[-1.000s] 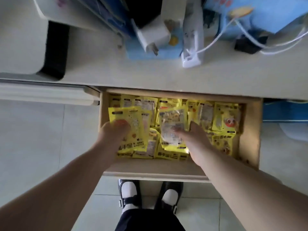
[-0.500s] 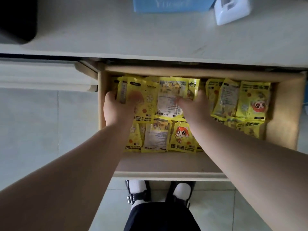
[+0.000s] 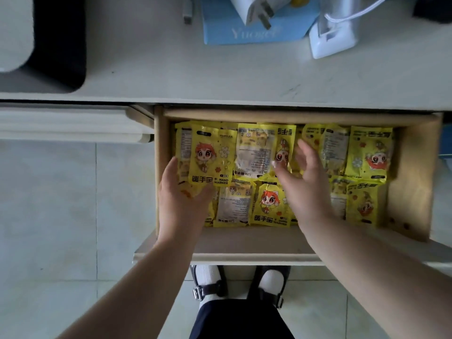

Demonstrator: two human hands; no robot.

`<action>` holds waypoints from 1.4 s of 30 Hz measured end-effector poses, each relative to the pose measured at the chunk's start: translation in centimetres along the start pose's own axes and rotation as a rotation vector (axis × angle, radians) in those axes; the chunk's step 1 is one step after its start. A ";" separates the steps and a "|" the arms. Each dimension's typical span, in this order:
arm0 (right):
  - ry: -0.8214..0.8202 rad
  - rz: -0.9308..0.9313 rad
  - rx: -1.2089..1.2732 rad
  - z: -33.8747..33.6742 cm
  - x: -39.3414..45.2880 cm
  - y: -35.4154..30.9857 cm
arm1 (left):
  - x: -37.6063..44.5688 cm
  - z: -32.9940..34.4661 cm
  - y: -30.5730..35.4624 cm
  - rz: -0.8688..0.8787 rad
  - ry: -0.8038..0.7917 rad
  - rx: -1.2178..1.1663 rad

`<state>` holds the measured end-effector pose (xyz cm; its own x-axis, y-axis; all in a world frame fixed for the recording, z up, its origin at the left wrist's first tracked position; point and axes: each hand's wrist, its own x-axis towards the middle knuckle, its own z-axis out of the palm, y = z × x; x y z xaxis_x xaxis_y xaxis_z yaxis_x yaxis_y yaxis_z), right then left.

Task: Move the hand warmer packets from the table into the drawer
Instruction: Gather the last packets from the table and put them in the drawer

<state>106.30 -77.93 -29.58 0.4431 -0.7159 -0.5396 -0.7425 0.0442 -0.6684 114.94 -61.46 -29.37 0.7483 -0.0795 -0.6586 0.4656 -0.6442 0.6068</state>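
Note:
Several yellow hand warmer packets (image 3: 269,204) lie flat in two rows inside the open wooden drawer (image 3: 413,182) under the table edge. One packet (image 3: 210,157) with a red-haired cartoon figure lies at the back left. My left hand (image 3: 181,194) rests at the drawer's left side, its fingers just below that packet and touching the packets there. My right hand (image 3: 303,182) hovers over the middle of the drawer with fingers spread and holds nothing.
On the pale table (image 3: 159,69) stand a blue box (image 3: 254,33), a white charger plug (image 3: 256,8) and a white power strip (image 3: 332,40). A black object (image 3: 61,40) lies at the left. My shoes (image 3: 239,285) stand on the tiled floor below the drawer.
Both hands have let go of the packets they pressed at the back of the drawer and drawn back a little toward me. My right hand has lifted with fingers spread.

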 end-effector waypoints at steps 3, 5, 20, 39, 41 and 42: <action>-0.142 0.066 0.173 -2.0 -4.0 0.5 | -4.3 -1.4 -0.8 -0.121 -0.108 -0.279; -0.227 0.163 0.256 -3.3 -6.8 1.5 | -7.0 -2.0 -1.2 -0.303 -0.188 -0.437; -0.241 0.715 0.454 -6.0 -12.3 6.8 | -9.3 0.5 -2.8 -0.852 -0.321 -0.568; -0.135 0.640 0.707 -7.9 -0.6 -1.4 | -2.2 1.7 7.3 -0.528 -0.419 -0.717; -0.088 0.662 0.774 -8.1 1.2 -3.2 | -1.2 2.0 8.9 -0.503 -0.415 -0.701; -0.072 0.667 0.807 -8.0 1.9 -4.0 | -0.8 2.0 9.7 -0.495 -0.411 -0.698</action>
<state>106.10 -85.02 -23.87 0.1157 -0.3335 -0.9356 -0.3036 0.8850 -0.3530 117.88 -69.16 -23.89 0.2272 -0.2668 -0.9366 0.9622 -0.0869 0.2582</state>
